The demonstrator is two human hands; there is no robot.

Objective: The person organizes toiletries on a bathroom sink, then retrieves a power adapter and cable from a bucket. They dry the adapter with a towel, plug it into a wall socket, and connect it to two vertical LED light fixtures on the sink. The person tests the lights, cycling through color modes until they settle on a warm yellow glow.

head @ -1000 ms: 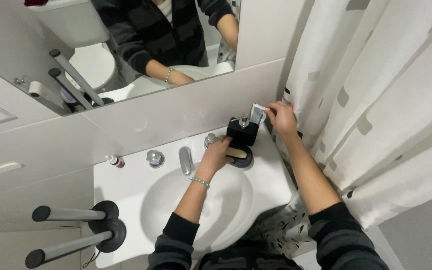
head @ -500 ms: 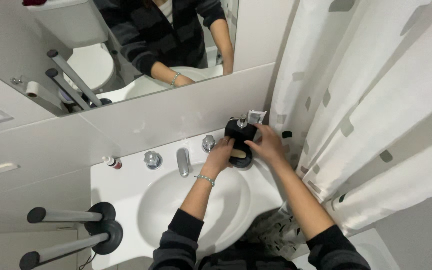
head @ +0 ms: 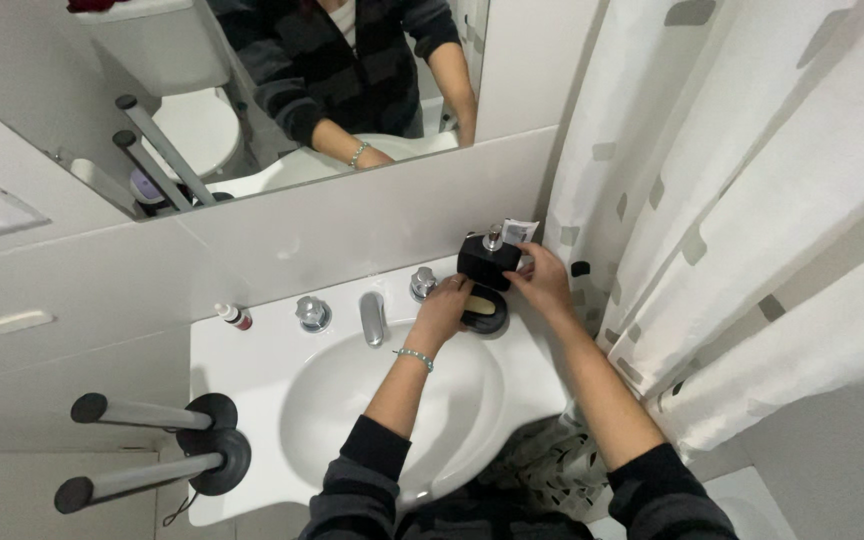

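Note:
A black square soap dispenser (head: 487, 260) with a silver pump stands at the back right corner of the white sink (head: 252, 370). Just in front of it lies a round black soap dish (head: 497, 322) holding a pale yellow bar of soap (head: 483, 303). My left hand (head: 440, 308) curls around the dish's left side. My right hand (head: 544, 281) grips the dispenser's lower right side with its fingertips. A white tube (head: 520, 230) leans on the wall behind the dispenser.
A chrome faucet (head: 374, 318) sits between two knobs (head: 311, 312) (head: 422, 282). A small red-capped bottle (head: 234, 316) stands at the back left. Grey grab bars (head: 142, 412) jut out at the left, a white patterned shower curtain (head: 732, 230) hangs at the right, and a mirror (head: 282, 90) is above.
My right hand left the white tube by the wall and came down onto the dispenser. My left hand stayed at the soap dish.

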